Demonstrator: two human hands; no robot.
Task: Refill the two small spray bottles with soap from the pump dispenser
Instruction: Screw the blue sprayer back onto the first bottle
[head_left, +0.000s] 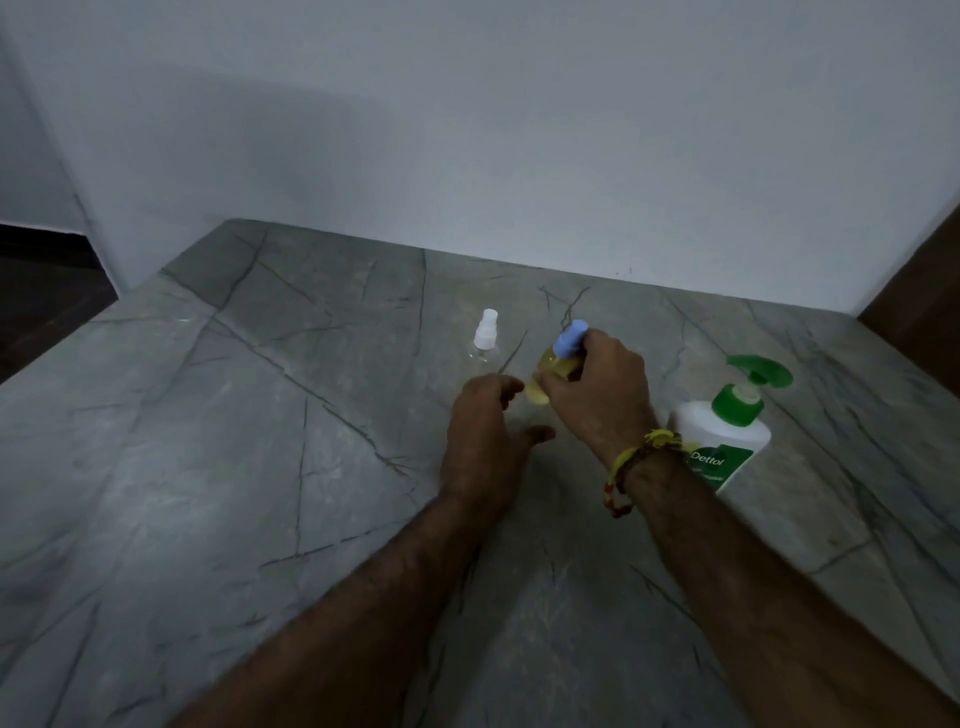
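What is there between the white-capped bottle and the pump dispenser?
The blue-capped bottle, gripped by the right hand, lies between the white-capped bottle and dispenser, in the head view.

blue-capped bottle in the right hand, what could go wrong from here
The right hand holds the blue-capped bottle tilted, with yellowish liquid inside; if the cap is loose it might leak onto the counter. The left hand reaches in open, close to the white-capped bottle, and could knock it over.
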